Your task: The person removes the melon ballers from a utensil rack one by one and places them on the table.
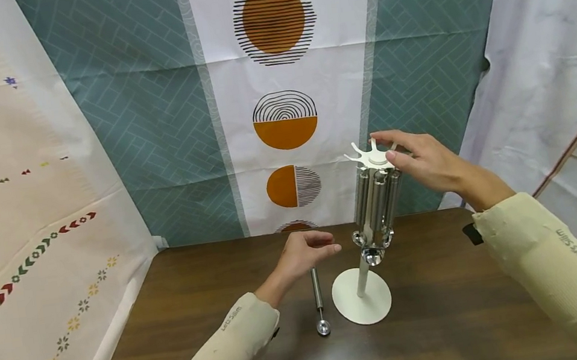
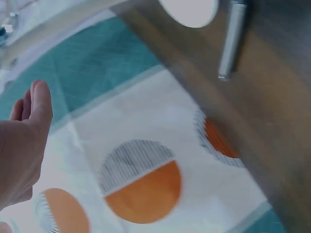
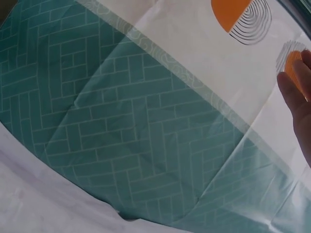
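Note:
A white utensil stand (image 1: 365,311) with a round base and a top of curved hooks stands on the table. Several shiny metal utensils (image 1: 377,202) with tubular handles and round bowls hang under those hooks. My right hand (image 1: 431,164) grips the hooked top from the right, thumb at the near side and fingers at the far side. To the left of the stand my left hand (image 1: 304,255) hovers above the table, fingers bent loosely, holding nothing. Below it lies a small metal scoop (image 1: 320,306), its round bowl toward me; the hand hides the handle's far end.
The brown wooden table (image 1: 203,325) meets a patterned cloth (image 1: 280,71) at its back edge. White cloths hang at the left (image 1: 24,208) and right (image 1: 566,46) sides.

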`<state>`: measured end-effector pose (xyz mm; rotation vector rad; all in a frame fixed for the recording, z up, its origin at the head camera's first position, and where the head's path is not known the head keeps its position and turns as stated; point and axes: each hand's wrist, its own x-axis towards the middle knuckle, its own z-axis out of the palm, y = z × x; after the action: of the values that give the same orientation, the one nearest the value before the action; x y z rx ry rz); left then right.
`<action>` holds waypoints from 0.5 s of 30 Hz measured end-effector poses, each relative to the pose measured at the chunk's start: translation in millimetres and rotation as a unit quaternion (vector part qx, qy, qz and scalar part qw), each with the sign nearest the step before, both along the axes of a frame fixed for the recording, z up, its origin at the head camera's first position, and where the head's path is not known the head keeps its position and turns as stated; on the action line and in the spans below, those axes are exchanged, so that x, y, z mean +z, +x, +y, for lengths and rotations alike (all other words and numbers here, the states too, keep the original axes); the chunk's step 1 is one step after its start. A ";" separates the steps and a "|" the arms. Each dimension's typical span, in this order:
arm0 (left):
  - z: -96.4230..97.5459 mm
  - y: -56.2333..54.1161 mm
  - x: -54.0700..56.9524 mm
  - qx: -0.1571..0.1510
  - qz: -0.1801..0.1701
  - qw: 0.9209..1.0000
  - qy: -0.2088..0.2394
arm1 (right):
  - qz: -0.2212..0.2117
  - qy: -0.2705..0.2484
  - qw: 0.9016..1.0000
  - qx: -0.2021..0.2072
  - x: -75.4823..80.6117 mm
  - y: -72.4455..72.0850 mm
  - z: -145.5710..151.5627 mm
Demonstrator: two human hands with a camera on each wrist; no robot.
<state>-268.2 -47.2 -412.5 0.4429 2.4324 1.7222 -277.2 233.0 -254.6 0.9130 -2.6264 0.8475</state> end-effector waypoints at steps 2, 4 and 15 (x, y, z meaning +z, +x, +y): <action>6.9 1.6 10.7 -0.010 0.007 1.000 0.018 | -0.013 0.005 1.000 0.005 2.8 1.0 2.5; 13.7 2.6 20.5 -0.020 0.011 0.999 0.040 | -0.027 0.012 0.999 0.016 6.2 2.0 5.1; 35.5 2.7 64.1 -0.080 0.055 0.991 0.097 | -0.086 0.025 0.995 0.041 19.6 1.1 13.6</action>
<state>-265.6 -11.7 -348.4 0.7527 2.2366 1.9184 -276.1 246.5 -235.1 1.0103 -2.7853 0.9220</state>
